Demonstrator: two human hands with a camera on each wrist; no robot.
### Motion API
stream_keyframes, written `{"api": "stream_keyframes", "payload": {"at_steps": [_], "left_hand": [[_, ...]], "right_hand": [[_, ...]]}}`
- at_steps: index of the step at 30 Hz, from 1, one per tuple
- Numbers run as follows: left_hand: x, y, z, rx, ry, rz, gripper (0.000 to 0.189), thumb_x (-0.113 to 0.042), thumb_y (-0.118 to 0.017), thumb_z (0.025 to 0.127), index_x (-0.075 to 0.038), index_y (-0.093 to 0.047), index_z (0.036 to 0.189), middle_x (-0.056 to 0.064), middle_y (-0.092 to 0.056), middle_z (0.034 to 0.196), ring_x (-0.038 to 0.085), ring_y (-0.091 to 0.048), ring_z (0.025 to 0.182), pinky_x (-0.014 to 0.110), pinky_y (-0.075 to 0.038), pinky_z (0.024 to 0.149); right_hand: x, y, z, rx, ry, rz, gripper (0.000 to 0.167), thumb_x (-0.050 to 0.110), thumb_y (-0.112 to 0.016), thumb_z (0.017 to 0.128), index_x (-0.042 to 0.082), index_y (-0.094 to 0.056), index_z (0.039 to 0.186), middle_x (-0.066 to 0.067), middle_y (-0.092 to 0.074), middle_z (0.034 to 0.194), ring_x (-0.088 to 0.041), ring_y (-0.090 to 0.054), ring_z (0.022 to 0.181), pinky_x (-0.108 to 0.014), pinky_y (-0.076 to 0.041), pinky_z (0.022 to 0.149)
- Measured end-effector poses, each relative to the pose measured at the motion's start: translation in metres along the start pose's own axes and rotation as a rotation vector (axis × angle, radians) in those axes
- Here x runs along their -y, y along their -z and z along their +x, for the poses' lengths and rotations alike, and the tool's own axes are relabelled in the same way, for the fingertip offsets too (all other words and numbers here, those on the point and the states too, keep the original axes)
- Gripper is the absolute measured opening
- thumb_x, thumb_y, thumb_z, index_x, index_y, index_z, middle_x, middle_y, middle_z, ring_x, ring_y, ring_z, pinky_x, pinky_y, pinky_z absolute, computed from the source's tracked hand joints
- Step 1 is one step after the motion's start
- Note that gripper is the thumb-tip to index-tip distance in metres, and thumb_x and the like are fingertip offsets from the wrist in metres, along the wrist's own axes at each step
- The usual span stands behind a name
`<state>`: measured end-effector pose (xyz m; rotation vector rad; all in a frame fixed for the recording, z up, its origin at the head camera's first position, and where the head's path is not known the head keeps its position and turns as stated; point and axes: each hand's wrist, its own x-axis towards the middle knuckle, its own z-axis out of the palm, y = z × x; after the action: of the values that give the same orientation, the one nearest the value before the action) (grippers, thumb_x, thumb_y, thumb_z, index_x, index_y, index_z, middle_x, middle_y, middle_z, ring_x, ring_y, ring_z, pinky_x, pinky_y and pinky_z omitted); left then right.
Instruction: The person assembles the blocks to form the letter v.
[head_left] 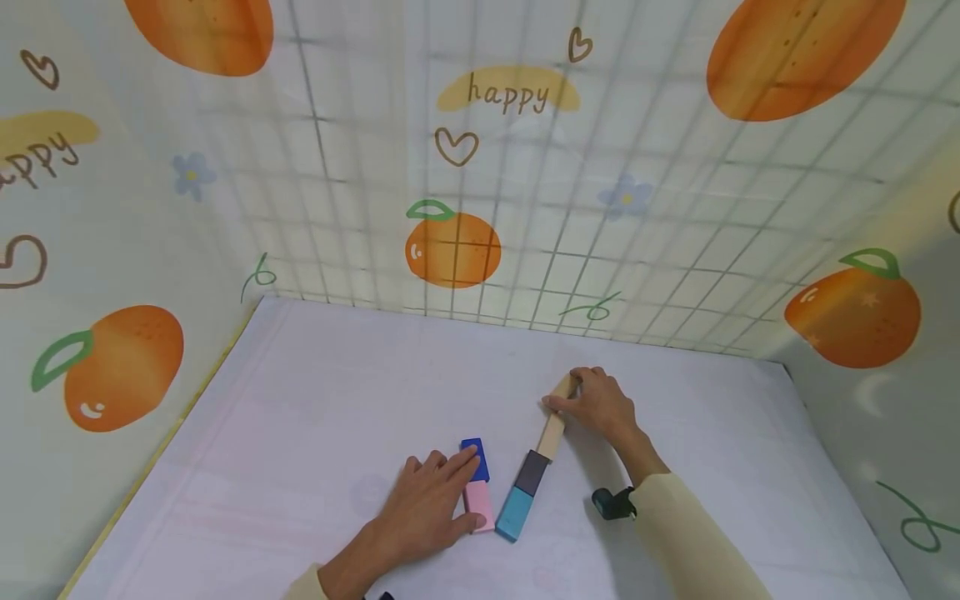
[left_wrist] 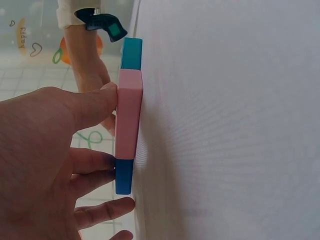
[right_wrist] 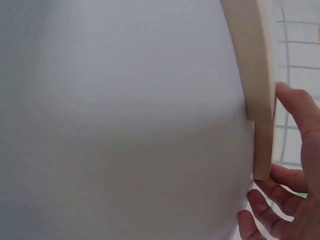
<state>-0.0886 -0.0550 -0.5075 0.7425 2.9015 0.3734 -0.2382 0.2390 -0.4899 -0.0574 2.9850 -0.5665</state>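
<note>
My left hand lies over two end-to-end blocks, its fingers fairly straight. Fingertips touch the blue block and the thumb touches the near end of the pink block. To their right runs a slanting row: a teal block, a dark block, a plain wooden block and a farther wooden block. At the row's far end my right hand pinches that farther block between thumb and fingers. In the right wrist view, the farther wooden block is slightly offset from its neighbour.
A white sheet covers the work surface. Behind it rises a hanging cloth printed with a grid and oranges, with side cloths left and right. A dark wrist device sits at the right sleeve.
</note>
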Motion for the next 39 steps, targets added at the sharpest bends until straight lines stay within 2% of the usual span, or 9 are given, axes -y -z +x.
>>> {"api": "stream_keyframes", "payload": {"at_steps": [9,16,24,31,39], "left_hand": [[0.001,-0.005,-0.001,-0.007,0.002,0.005,0.08,-0.065,-0.058,0.093,-0.02,-0.039,0.157,-0.006,-0.034,0.162,0.02,-0.047,0.124,0.05,-0.039,0.096],[0.005,0.001,0.003,0.01,0.004,0.007,0.081,-0.066,-0.057,0.093,-0.021,-0.038,0.158,-0.007,-0.032,0.163,0.02,-0.047,0.123,0.045,-0.039,0.092],[0.005,0.006,0.003,0.018,0.003,0.004,0.081,-0.065,-0.06,0.092,-0.02,-0.042,0.156,-0.006,-0.036,0.161,0.022,-0.048,0.123,0.051,-0.04,0.096],[0.0,0.005,0.005,0.057,0.029,-0.008,0.081,-0.068,-0.056,0.092,-0.023,-0.038,0.157,-0.009,-0.032,0.163,0.021,-0.048,0.125,0.05,-0.039,0.096],[-0.006,0.007,0.012,0.044,0.045,-0.006,0.081,-0.068,-0.056,0.093,-0.022,-0.039,0.157,-0.008,-0.033,0.162,0.02,-0.046,0.124,0.054,-0.038,0.099]], "right_hand": [[-0.003,-0.002,-0.003,0.014,0.008,0.004,0.087,0.052,-0.077,0.083,-0.005,-0.05,0.142,-0.03,-0.052,0.136,-0.042,-0.054,0.117,-0.06,-0.047,0.088],[-0.004,0.0,0.003,-0.003,0.011,-0.009,0.085,0.054,-0.077,0.083,-0.004,-0.052,0.14,-0.028,-0.053,0.135,-0.041,-0.054,0.115,-0.061,-0.047,0.088],[0.0,0.004,0.003,-0.035,0.015,0.041,0.081,0.055,-0.076,0.085,0.002,-0.053,0.142,-0.025,-0.053,0.137,-0.039,-0.056,0.116,-0.06,-0.047,0.086],[0.012,0.007,0.007,-0.02,0.098,0.052,0.077,0.05,-0.08,0.082,0.009,-0.055,0.142,-0.018,-0.056,0.135,-0.033,-0.06,0.113,-0.057,-0.049,0.08],[0.035,0.014,0.012,0.063,0.207,0.067,0.079,0.049,-0.082,0.081,0.012,-0.054,0.145,-0.013,-0.055,0.138,-0.031,-0.059,0.113,-0.05,-0.052,0.081]]}}
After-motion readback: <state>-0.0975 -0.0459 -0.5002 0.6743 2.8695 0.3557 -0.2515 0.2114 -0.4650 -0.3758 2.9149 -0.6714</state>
